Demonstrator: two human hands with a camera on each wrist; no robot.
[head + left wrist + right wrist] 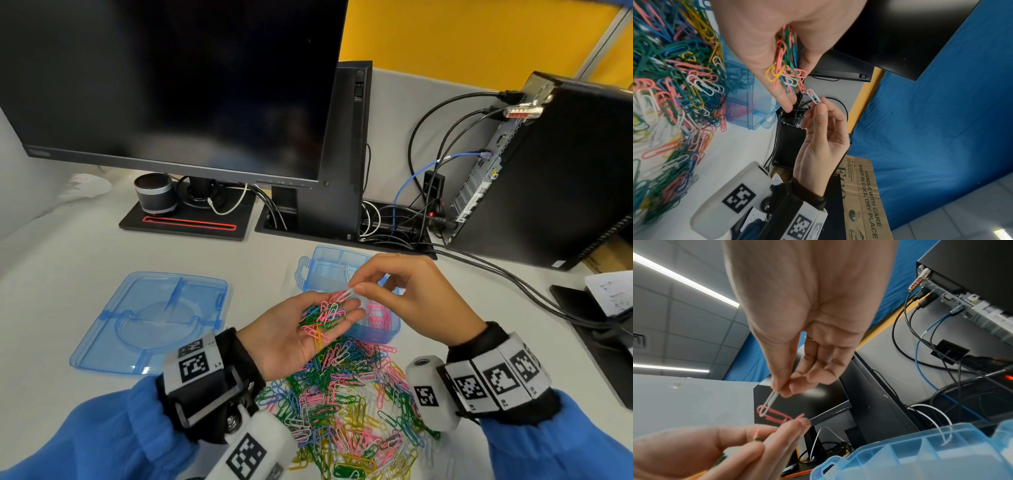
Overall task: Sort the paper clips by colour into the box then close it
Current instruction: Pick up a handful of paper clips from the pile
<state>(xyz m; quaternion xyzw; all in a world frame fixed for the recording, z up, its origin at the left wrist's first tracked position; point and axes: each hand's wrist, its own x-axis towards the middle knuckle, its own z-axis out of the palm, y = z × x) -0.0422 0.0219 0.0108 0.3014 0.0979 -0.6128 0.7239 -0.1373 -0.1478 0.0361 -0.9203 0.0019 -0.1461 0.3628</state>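
Note:
My left hand [281,339] lies palm up above the table and cups a small heap of mixed paper clips [322,320], also seen in the left wrist view [786,71]. The thumb and forefinger of my right hand [359,287] pinch one white clip [349,293] just off the left fingertips; it shows in both wrist views [814,98] [769,402]. Behind both hands stands the blue compartment box [320,265], uncovered, with pink clips [378,315] in its near cell. Its lid [150,318] lies flat to the left. A large pile of coloured clips [346,394] covers the table below my hands.
A dark monitor [171,85] on its stand fills the back, with a small round speaker [156,193] on the base. A black computer tower [555,171] and several cables [513,277] run along the right. Papers on a black tray [609,294] sit at the right edge.

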